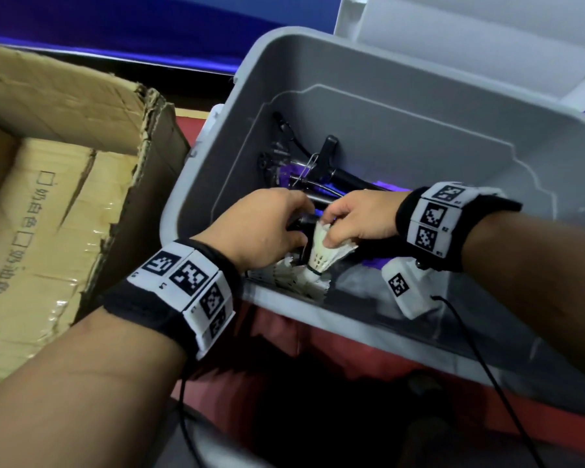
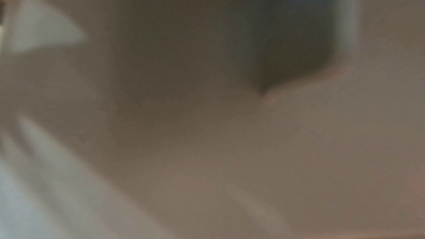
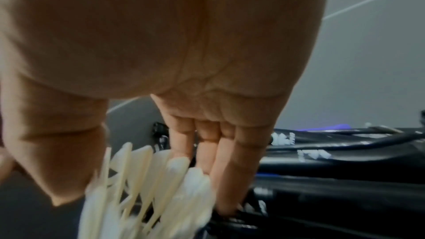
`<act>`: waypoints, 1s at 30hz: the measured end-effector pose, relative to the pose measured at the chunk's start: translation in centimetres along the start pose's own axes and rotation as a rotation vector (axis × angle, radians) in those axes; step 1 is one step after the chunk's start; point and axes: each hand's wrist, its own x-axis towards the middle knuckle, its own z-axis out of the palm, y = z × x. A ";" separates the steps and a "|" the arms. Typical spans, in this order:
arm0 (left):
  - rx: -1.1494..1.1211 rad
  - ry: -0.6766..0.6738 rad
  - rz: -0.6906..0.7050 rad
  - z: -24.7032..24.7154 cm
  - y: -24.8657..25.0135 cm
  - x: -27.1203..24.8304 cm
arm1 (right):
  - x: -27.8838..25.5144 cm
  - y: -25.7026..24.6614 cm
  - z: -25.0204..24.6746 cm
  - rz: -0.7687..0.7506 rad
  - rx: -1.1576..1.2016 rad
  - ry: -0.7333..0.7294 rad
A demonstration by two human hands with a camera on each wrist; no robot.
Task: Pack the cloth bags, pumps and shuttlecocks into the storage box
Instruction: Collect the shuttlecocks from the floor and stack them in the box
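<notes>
Right hand pinches shuttlecock, left hand beside it.

Both forearms are bare. Each wrist wears a black fabric band faced with white tiles printed with black square-code markers. Under the right wrist hangs a small white camera block bearing one marker, trailing a thin black cable.
</notes>
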 end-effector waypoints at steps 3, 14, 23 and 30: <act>0.068 -0.031 -0.037 0.3 -0.4 0.1 | 0.2 0.9 0.5 0.170 -0.044 -0.106; 0.028 -0.037 -0.089 0.3 -0.8 0.5 | 1.6 3.3 3.7 0.378 -0.498 -0.301; 0.000 -0.043 -0.099 0.3 -0.8 0.6 | 2.8 2.7 4.8 0.265 -0.619 -0.443; -0.007 -0.054 -0.117 0.2 -0.7 0.5 | 4.5 1.8 5.4 0.207 -0.643 -0.418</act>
